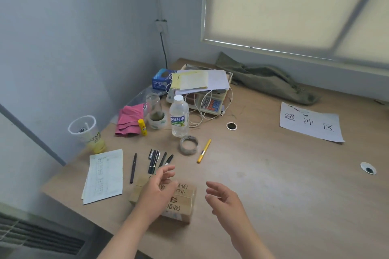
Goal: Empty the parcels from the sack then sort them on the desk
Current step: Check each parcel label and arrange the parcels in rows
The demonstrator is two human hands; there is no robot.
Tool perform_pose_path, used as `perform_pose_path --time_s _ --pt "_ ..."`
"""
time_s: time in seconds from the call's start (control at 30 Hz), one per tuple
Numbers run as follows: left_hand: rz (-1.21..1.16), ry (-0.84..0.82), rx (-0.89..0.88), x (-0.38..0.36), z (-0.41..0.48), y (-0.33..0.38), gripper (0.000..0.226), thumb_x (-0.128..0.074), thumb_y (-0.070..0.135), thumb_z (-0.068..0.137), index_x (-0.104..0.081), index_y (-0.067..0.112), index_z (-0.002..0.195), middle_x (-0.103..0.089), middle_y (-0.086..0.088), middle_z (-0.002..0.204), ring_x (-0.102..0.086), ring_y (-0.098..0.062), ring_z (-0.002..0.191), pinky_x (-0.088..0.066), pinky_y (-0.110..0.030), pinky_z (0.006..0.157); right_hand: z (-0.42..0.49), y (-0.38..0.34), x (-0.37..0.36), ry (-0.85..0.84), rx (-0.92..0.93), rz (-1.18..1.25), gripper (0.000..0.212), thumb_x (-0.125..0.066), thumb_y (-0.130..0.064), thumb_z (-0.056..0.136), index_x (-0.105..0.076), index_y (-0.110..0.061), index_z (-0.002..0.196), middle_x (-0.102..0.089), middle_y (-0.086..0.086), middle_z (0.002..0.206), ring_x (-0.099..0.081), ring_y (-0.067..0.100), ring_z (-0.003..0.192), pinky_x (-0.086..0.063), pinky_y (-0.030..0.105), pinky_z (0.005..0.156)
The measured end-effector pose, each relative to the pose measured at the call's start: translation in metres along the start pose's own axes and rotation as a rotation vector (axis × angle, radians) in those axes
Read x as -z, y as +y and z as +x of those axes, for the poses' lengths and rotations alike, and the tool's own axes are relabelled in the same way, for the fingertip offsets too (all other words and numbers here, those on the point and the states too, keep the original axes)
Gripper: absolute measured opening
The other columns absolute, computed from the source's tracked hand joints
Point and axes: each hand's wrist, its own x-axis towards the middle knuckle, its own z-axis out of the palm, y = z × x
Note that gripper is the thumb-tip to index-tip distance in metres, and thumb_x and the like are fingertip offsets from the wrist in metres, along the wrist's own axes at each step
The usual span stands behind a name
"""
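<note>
Both hands are held apart with loose, spread fingers and grip nothing: the left hand (160,190) sits over a stack of parcels (184,200), and the right hand (223,201) hangs just beside them (whether the left palm touches the cardboard cannot be told). A wooden bench (273,185) fills the corner below a window blind (294,6). The sack (265,82), olive green and slumped flat, lies at the back against the wall, well apart from the parcels. To its right, nearer the front, is a white paper sign (309,122) with three large characters. A weighing scale (208,101) at the back left carries loose papers (200,82), with a blue tissue box (161,80) beside it. A folded printed sheet (105,174) lies near the left edge. The brown parcels bear black handwriting and stand at the front edge. Behind them are a pink cloth (130,120), a plastic cup (86,130), a water bottle (179,115), a row of black pens (155,160), a tape roll (188,144), a yellow marker (203,151) and a glue stick (142,126).
</note>
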Motion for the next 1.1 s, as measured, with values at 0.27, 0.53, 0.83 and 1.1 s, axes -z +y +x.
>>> perform_pose_path --time_s 0.27,0.53,0.83,1.1 --pt "0.205 -0.037 0.133 0.085 0.047 -0.060 0.061 -0.066 0.031 0.092 -0.039 0.040 0.146 -0.043 0.006 0.153 -0.041 -0.021 0.142 -0.039 -0.045 0.112 0.019 0.009 -0.059 0.066 -0.203 0.030 0.050 -0.062 -0.020 0.094 -0.053 -0.028 0.142 -0.057 -0.001 0.130 -0.058 0.014 0.120 -0.049 0.036 0.100" --pt "0.130 -0.139 0.352 0.094 0.047 -0.093 0.077 -0.063 0.025 0.096 -0.019 0.026 0.159 -0.041 0.000 0.158 -0.045 -0.022 0.140 -0.035 -0.048 0.115 0.025 0.025 -0.083 0.081 -0.356 0.106 0.053 -0.060 -0.014 0.095 -0.047 -0.024 0.146 -0.057 0.001 0.141 -0.054 0.019 0.129 -0.051 0.043 0.098" --pt "0.065 -0.165 0.348 0.080 0.032 -0.082 0.034 -0.060 0.028 0.097 -0.054 0.044 0.126 -0.066 0.015 0.122 -0.058 -0.013 0.120 -0.048 -0.046 0.105 0.016 0.031 -0.074 0.181 -0.351 0.225 0.021 -0.056 -0.012 0.096 -0.067 -0.025 0.110 -0.072 -0.002 0.109 -0.064 0.016 0.102 -0.049 0.033 0.074" --pt "-0.030 -0.157 0.181 0.045 0.022 -0.042 0.048 -0.072 0.032 0.087 -0.053 0.046 0.128 -0.065 0.005 0.124 -0.061 -0.009 0.112 -0.050 -0.030 0.082 -0.008 0.024 -0.019 0.276 -0.187 0.293 0.023 -0.057 -0.013 0.097 -0.075 -0.027 0.102 -0.080 -0.009 0.090 -0.068 0.013 0.102 -0.050 0.039 0.083"
